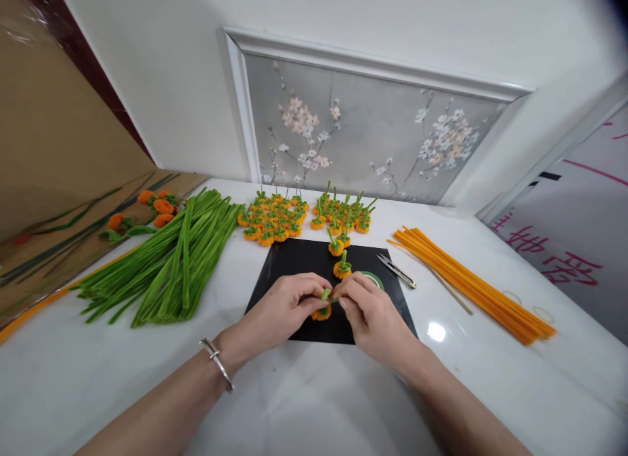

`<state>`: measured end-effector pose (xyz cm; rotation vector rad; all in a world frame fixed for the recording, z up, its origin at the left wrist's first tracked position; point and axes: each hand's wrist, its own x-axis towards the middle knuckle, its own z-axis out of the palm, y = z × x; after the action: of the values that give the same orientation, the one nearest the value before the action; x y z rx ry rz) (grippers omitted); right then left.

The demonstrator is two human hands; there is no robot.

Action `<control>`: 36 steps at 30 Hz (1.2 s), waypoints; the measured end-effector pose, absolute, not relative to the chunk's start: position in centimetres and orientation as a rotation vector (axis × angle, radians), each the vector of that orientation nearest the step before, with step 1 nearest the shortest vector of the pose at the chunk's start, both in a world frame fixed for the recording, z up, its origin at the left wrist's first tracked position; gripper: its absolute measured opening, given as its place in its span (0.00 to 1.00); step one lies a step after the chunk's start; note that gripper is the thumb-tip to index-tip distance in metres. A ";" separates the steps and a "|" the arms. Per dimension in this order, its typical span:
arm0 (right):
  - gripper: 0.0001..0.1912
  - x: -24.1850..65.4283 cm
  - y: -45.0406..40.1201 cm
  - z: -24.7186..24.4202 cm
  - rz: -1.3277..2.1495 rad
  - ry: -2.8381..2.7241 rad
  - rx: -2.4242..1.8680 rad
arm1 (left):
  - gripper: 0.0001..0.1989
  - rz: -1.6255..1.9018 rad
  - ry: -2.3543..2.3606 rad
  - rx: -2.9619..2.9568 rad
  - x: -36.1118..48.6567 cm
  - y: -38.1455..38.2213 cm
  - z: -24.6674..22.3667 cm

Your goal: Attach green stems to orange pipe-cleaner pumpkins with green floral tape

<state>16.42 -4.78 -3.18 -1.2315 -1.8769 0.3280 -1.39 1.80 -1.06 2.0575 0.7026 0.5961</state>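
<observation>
Over a black mat (275,273), my left hand (287,305) pinches a small orange pipe-cleaner pumpkin (321,313) by its green stem. My right hand (370,309) meets it from the other side, thumb and forefinger closed at the green pipe cleaner on the pumpkin's top; the fingers partly hide it. Just beyond the hands, another pumpkin (342,267) with a green top stands on the mat. One more pumpkin (336,246) sits at the mat's far edge. A round green-rimmed item (375,279) lies partly behind my right hand.
Green pipe cleaners (171,266) lie heaped at the left, orange pipe cleaners (471,282) at the right. Small thread snips (397,271) and a thin stick (454,292) rest nearby. Several finished pumpkins (275,220) stand in groups near the wall; orange flowers (163,206) lie far left.
</observation>
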 end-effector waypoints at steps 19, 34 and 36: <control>0.07 16.0 -4.9 -3.1 0.537 -1.766 -1.345 | 0.08 0.490 0.671 1.557 -0.8 1.4 -1.0; 0.05 15.9 -5.0 -2.9 0.567 -1.649 -1.353 | 0.08 0.588 0.753 1.534 -0.8 1.3 -1.0; 0.05 16.0 -5.0 -2.9 0.619 -1.607 -1.347 | 0.08 0.584 0.784 1.545 -0.8 1.4 -1.0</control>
<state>15.96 -4.95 -2.87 -1.3474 -1.6071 0.6191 -0.82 1.43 -0.98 1.5451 0.7837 0.5841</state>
